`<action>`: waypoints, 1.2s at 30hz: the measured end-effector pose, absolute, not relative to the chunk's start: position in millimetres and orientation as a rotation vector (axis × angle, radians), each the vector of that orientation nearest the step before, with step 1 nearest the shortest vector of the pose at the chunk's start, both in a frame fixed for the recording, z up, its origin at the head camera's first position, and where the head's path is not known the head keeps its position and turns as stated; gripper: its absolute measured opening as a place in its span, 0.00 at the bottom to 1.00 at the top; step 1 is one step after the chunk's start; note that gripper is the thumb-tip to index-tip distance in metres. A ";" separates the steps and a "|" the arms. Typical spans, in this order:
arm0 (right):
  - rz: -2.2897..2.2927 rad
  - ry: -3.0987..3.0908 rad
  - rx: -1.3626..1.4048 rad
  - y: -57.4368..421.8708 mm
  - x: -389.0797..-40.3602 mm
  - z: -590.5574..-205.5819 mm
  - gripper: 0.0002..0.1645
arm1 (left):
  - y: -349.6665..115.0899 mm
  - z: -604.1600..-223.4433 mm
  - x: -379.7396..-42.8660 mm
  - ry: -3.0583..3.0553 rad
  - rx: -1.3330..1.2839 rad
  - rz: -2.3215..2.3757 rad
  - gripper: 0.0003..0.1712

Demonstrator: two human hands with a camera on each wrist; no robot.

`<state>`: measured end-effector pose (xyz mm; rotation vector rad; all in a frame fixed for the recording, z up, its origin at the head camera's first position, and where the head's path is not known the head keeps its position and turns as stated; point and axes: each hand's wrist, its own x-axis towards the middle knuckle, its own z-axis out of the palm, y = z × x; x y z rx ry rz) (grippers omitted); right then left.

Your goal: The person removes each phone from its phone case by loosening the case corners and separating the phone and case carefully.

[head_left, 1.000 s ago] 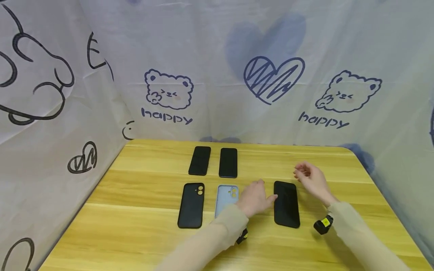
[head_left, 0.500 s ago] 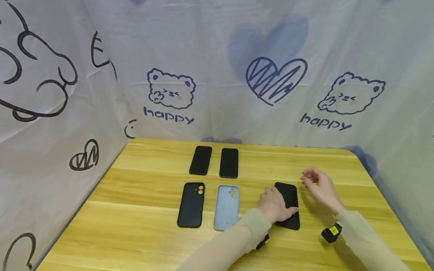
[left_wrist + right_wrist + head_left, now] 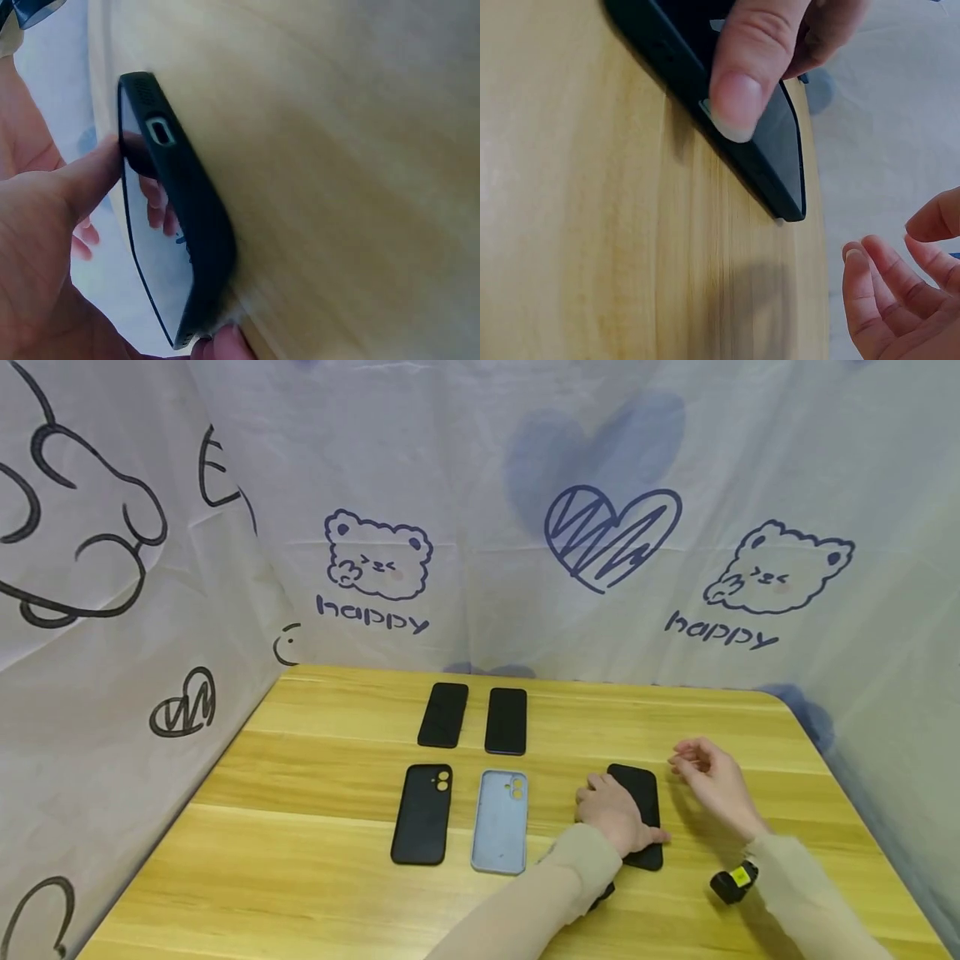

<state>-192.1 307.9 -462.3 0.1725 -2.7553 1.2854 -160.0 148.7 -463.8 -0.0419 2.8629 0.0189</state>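
Note:
A smartphone in a black case [image 3: 639, 787] lies screen up at the right of the table. My left hand [image 3: 615, 817] reaches over it and grips it across its width, thumb at the right edge and fingers at the left edge, covering part of the screen. The left wrist view shows the charging port end of the cased smartphone [image 3: 172, 172]. To the right of the phone, my right hand [image 3: 712, 781] hovers with loosely curled fingers and holds nothing; the right wrist view shows the same hand [image 3: 900, 300] apart from the phone.
Left of the cased phone lie a light blue phone case [image 3: 500, 822] and a black phone case [image 3: 422, 814], insides up. Behind them are two dark smartphones, one on the left [image 3: 443, 716] and one on the right [image 3: 506, 721]. A printed cloth [image 3: 480, 643] hangs behind the wooden table [image 3: 300, 843].
My left hand has moved right from beside the blue case onto the cased phone and taken hold of it. My right hand has shifted slightly right and nearer to me.

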 end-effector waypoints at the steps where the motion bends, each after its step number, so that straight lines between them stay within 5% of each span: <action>1: 1.287 -2.751 0.169 307.6 -192.1 -462.4 0.19 | 148.6 -463.4 -160.4 2.864 -0.051 0.029 0.68; 15: 1.352 -2.728 0.143 306.1 -187.3 -468.9 0.18 | 135.7 -461.4 -165.8 2.839 -0.006 0.160 0.63; 22: 1.354 -2.723 0.125 305.4 -185.0 -467.6 0.18 | 116.0 -461.9 -171.0 2.784 0.075 0.499 0.47; 29: 1.370 -2.707 0.127 299.5 -186.7 -466.7 0.18 | 104.8 -467.5 -173.5 2.780 0.031 0.632 0.55; 36: 1.462 -2.642 0.162 288.7 -188.5 -467.2 0.16 | 87.5 -461.5 -174.5 2.727 0.066 0.836 0.48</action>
